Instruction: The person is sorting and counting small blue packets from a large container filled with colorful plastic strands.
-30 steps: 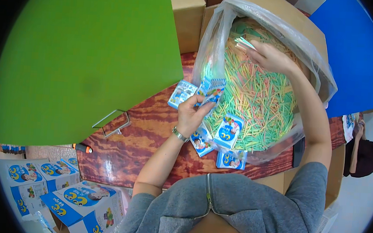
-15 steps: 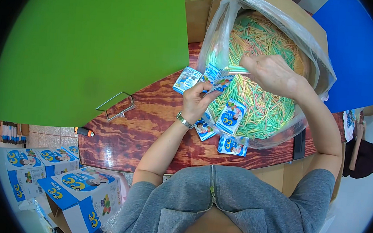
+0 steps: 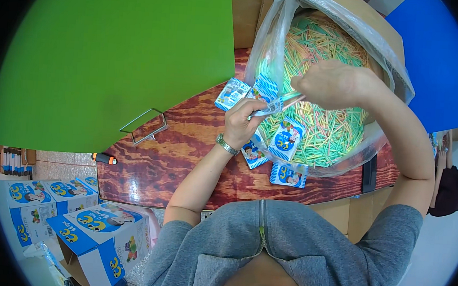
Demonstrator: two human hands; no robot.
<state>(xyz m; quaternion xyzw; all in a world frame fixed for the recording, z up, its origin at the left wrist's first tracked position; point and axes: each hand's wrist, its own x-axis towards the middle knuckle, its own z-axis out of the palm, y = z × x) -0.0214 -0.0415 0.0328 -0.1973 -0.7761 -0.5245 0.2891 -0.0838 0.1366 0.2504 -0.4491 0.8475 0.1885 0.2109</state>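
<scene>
My left hand pinches a small blue-and-white packet, its mouth turned toward the right. Several thin pastel sticks are in my right hand, their ends at the packet's mouth; how far they reach inside I cannot tell. Both hands are over the near left part of a clear plastic bag heaped with loose pastel sticks. Similar packets lie around my left hand: one at far left, one just beyond the fingers, one on the bag, and two nearer.
A large green panel covers the far left, and a blue panel stands at right. On the wooden table are a metal wire frame and a cutter. Printed cartons stand lower left. Another person is at right.
My right hand has shifted slightly and its elbow has swung outward. The sticks now meet the packet, which has tipped from upright toward the right in my left hand.
</scene>
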